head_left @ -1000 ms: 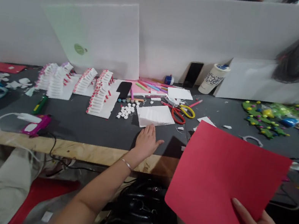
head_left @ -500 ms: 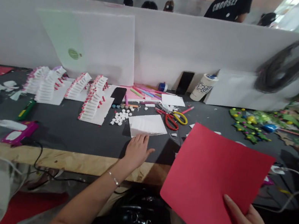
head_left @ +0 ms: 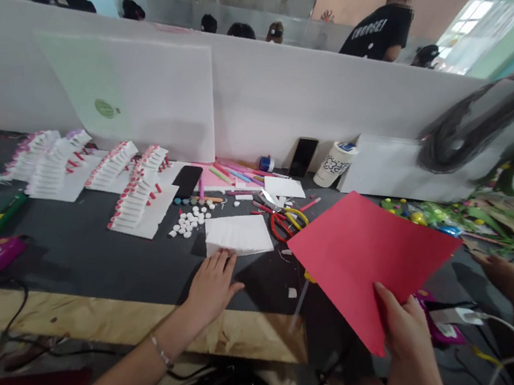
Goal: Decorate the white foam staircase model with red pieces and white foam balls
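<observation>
My right hand point(head_left: 405, 328) grips the near corner of a red paper sheet point(head_left: 365, 255), held tilted above the dark table point(head_left: 91, 256). My left hand point(head_left: 211, 287) lies flat on the table with fingers stretched out, its fingertips touching the near edge of a white folded paper point(head_left: 237, 233). Small white round pieces point(head_left: 189, 222) lie just left of that paper. Red and yellow scissors point(head_left: 289, 220) rest behind it, partly covered by the red sheet.
Rows of small white and red paper pieces point(head_left: 134, 194) stand at the left. A black phone point(head_left: 187, 181), coloured pens point(head_left: 235, 175) and a cup point(head_left: 333, 163) sit near the white partition. Another person's hand point(head_left: 510, 277) reaches in at the right beside green craft items point(head_left: 432, 215).
My right hand lifted the red sheet up and over the table. My view shifted upward and to the right. Another person's hand came into view at the right.
</observation>
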Available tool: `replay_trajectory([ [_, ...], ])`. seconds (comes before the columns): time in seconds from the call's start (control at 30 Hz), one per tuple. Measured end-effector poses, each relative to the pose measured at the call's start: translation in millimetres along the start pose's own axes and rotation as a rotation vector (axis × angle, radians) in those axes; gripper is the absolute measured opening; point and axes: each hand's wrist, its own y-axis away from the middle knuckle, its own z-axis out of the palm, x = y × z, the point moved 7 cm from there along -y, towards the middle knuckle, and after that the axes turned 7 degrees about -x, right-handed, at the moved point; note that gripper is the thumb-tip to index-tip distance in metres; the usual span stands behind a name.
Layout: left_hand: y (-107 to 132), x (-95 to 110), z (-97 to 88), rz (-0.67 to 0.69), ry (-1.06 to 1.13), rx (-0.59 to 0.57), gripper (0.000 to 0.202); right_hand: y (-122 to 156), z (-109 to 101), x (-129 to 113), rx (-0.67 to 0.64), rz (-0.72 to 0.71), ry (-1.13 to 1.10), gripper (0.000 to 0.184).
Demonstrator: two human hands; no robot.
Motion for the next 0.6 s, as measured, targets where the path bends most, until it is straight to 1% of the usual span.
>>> replay_trajectory([
  [0.13, 5, -1, 1.0, 0.003, -0.025, 0.008, 0.054, -17, -4, 1, 0.037, -0.026, -0.04, 0.039],
  [0.27, 11, -2, 0.9, 0.022, -0.039, 0.018, 0.053, -23, -6, -7, 0.089, -0.087, -0.127, 0.042],
  [0.4, 15, -4, 1.4, 0.033, -0.057, 0.017, 0.051, -29, -8, -9, 0.151, -0.109, -0.188, 0.045],
  [0.53, 21, -6, 1.6, 0.054, -0.065, 0.043, 0.05, -34, -9, -12, 0.173, -0.168, -0.174, 0.043],
  [0.6, 24, -6, -0.7, 0.068, -0.062, 0.066, 0.05, -32, -8, -15, 0.171, -0.172, -0.151, 0.041],
])
